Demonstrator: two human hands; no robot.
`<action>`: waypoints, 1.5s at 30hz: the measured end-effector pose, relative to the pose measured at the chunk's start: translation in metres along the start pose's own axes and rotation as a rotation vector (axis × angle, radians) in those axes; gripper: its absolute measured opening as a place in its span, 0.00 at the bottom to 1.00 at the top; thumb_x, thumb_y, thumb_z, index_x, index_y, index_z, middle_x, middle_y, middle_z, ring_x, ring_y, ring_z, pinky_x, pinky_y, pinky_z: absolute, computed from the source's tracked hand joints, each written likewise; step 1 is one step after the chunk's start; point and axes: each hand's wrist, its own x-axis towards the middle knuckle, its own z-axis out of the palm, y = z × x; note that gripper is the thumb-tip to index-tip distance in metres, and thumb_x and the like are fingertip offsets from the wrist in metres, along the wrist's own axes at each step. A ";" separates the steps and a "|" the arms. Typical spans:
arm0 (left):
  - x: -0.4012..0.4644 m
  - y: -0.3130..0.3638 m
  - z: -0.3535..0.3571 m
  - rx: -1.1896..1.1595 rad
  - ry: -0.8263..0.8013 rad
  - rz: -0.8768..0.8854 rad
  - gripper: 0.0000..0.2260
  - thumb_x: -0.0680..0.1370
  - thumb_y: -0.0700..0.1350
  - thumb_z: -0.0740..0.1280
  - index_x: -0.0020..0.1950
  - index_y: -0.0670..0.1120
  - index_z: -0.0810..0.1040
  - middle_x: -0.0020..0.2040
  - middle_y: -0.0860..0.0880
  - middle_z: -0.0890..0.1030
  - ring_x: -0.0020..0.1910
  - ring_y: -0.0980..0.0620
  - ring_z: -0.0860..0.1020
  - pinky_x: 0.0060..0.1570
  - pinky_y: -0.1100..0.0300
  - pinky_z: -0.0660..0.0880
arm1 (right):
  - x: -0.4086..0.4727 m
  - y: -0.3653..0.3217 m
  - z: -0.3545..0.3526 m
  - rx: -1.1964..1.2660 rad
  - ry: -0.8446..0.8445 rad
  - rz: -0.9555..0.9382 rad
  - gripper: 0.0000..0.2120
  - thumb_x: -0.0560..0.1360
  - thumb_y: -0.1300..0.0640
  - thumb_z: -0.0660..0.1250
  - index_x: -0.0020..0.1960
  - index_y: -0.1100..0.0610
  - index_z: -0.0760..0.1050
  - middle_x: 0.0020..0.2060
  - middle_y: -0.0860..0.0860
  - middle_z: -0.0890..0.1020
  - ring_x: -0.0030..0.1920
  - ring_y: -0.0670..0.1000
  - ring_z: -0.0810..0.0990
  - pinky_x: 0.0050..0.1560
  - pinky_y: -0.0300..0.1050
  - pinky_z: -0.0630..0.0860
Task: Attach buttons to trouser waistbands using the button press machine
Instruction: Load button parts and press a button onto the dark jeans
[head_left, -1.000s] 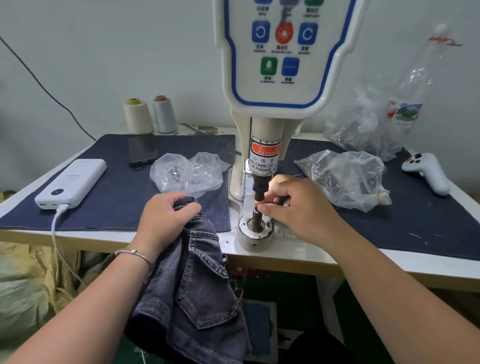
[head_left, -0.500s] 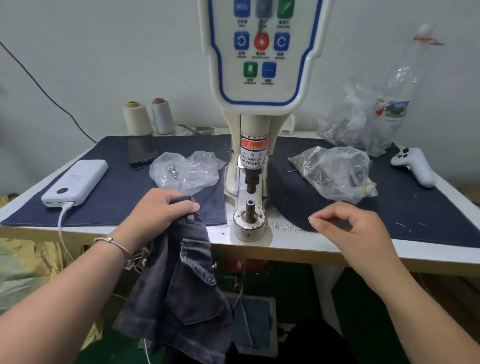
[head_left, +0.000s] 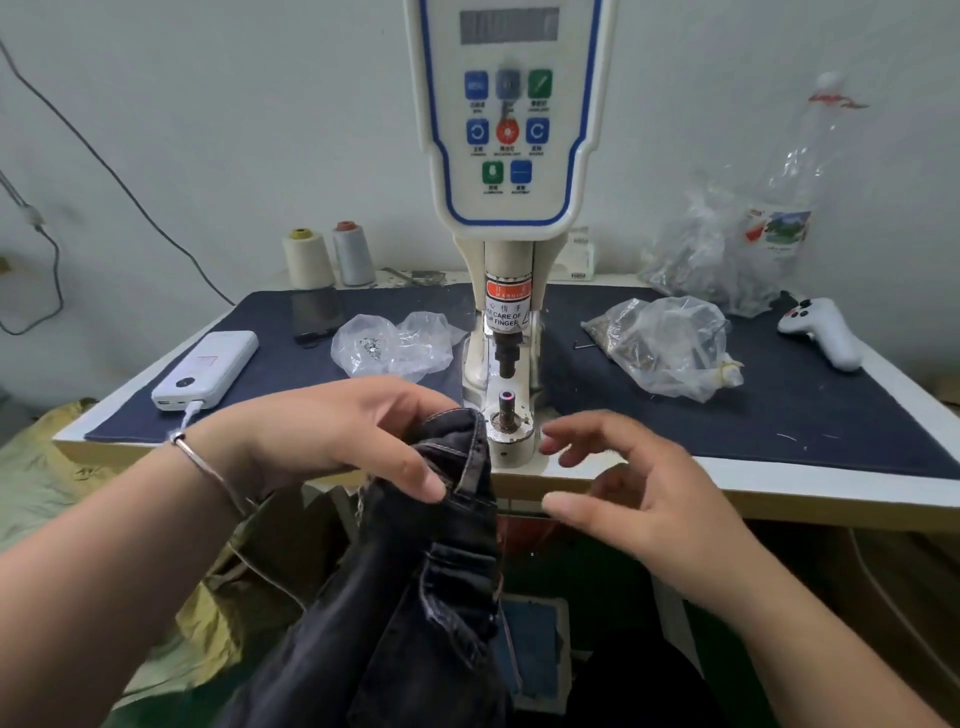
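A button press machine (head_left: 511, 249) stands at the middle of a table (head_left: 779, 493), its lower die (head_left: 508, 415) at the front edge, with a bag (head_left: 395, 345), a power bank (head_left: 208, 370), a phone (head_left: 317, 312) and two thread cones (head_left: 327, 257) to its left. To its right lie another bag (head_left: 667, 345) and a controller (head_left: 821, 332), with a bottle (head_left: 789, 192) behind. Trousers (head_left: 415, 597) hang before the table in the left hand (head_left: 332, 431), just left of the die; the right hand (head_left: 639, 499) hovers beside them.
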 end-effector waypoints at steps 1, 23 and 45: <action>0.002 0.004 0.005 -0.004 -0.023 0.012 0.16 0.71 0.35 0.70 0.58 0.36 0.79 0.53 0.39 0.83 0.50 0.43 0.82 0.53 0.54 0.78 | -0.002 -0.002 0.005 0.019 -0.068 -0.014 0.27 0.66 0.48 0.78 0.62 0.40 0.74 0.56 0.39 0.79 0.55 0.40 0.78 0.54 0.39 0.76; -0.006 0.012 0.032 0.011 -0.186 -0.130 0.18 0.71 0.35 0.73 0.60 0.37 0.81 0.52 0.41 0.84 0.49 0.48 0.83 0.51 0.57 0.79 | -0.014 -0.009 -0.035 0.245 -0.707 0.194 0.22 0.62 0.67 0.78 0.54 0.59 0.78 0.51 0.54 0.84 0.51 0.54 0.83 0.52 0.46 0.79; 0.022 -0.063 0.046 -0.344 0.284 -0.008 0.12 0.62 0.48 0.81 0.44 0.49 0.89 0.42 0.50 0.87 0.42 0.59 0.84 0.44 0.68 0.78 | -0.009 0.041 -0.032 0.887 -0.305 0.335 0.19 0.70 0.65 0.69 0.61 0.59 0.79 0.62 0.59 0.79 0.60 0.57 0.80 0.53 0.44 0.79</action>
